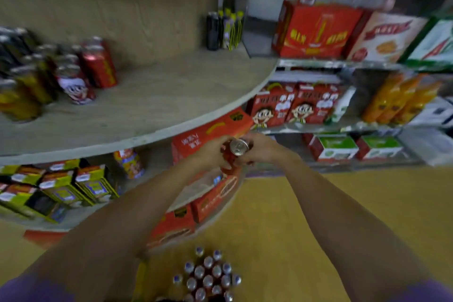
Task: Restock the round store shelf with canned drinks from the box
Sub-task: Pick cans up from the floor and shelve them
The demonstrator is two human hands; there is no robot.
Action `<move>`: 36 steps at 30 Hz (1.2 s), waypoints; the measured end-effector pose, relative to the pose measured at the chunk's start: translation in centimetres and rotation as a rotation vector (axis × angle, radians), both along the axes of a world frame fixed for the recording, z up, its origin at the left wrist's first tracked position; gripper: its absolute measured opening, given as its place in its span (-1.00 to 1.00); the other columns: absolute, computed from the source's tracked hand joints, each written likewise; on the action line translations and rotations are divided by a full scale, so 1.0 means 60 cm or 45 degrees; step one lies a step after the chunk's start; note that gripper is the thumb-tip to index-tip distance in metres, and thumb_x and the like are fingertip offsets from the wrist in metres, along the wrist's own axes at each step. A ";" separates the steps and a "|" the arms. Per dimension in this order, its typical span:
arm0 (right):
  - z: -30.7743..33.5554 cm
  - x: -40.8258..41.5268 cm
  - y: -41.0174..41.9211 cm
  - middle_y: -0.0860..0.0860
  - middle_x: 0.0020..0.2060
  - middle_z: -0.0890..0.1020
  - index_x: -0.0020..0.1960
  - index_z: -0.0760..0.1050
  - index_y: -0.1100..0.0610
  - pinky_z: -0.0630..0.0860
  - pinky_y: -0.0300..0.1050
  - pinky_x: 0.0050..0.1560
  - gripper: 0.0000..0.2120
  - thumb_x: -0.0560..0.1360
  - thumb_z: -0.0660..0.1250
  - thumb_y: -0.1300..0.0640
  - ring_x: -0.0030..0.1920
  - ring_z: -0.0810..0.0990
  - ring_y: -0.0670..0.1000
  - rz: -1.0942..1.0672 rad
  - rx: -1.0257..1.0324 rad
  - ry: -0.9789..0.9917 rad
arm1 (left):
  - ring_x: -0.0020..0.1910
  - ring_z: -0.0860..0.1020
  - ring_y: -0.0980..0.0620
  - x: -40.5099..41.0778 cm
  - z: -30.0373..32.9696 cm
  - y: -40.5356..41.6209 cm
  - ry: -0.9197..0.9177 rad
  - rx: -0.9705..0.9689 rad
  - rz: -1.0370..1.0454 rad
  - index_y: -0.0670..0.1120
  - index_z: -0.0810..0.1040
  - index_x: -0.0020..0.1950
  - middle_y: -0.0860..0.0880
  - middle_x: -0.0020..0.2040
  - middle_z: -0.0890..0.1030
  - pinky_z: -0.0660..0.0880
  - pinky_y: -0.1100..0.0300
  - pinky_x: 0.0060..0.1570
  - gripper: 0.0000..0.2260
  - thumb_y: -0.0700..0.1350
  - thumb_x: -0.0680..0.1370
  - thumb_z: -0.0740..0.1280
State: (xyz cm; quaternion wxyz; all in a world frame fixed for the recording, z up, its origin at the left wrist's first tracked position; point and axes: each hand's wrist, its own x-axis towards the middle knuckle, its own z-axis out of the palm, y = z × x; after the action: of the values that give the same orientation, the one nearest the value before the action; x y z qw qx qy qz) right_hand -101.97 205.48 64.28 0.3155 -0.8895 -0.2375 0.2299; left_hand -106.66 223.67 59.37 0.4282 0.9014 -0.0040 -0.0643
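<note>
At frame centre, the left hand (pixel 212 152) and right hand (pixel 260 149) curl their fingers around a red aluminium can (pixel 234 154); a clumsy handover could drop it below the round wooden shelf (pixel 171 103).

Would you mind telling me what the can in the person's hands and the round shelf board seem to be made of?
The red can, held by the left hand and right hand, looks like metal: its top is shiny silver. The round shelf board looks like wood or a wood-look laminate, pale grey, matte and grained; the blur leaves that open.
</note>
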 end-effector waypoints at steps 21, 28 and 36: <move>0.140 0.028 0.380 0.17 0.13 0.61 0.38 0.38 0.17 0.57 -0.32 -0.31 -0.45 0.44 0.46 0.34 -0.23 0.63 -0.05 -0.008 0.539 0.149 | 0.11 0.61 -0.01 -0.020 0.218 0.365 -0.268 0.053 0.577 -0.11 0.57 0.23 -0.04 0.10 0.66 0.54 0.07 0.16 -0.29 -0.21 0.10 0.67; 0.123 0.039 0.485 0.14 0.05 0.62 0.39 0.35 0.21 0.64 -0.16 -0.15 -0.45 0.46 0.45 0.31 -0.30 0.65 -0.08 -0.020 0.486 0.111 | 0.07 0.60 -0.03 0.008 0.213 0.478 -0.173 0.079 0.396 -0.11 0.52 0.15 -0.05 0.05 0.63 0.54 0.05 0.14 -0.39 -0.21 0.17 0.66; 0.117 0.045 0.543 0.06 -0.02 0.61 0.30 0.39 0.12 0.62 0.23 0.01 -0.39 0.34 0.48 0.44 -0.06 0.66 0.13 -0.106 0.482 0.090 | 0.04 0.63 -0.01 0.034 0.242 0.540 -0.254 0.070 0.182 -0.08 0.58 0.11 -0.03 0.01 0.67 0.55 0.07 0.13 -0.42 -0.25 0.14 0.66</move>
State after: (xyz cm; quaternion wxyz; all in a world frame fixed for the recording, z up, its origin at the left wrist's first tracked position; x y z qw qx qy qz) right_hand -99.24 238.06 71.31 0.4944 -0.8148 -0.2282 0.1989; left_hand -104.62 256.10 73.88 0.4044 0.9126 0.0196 0.0563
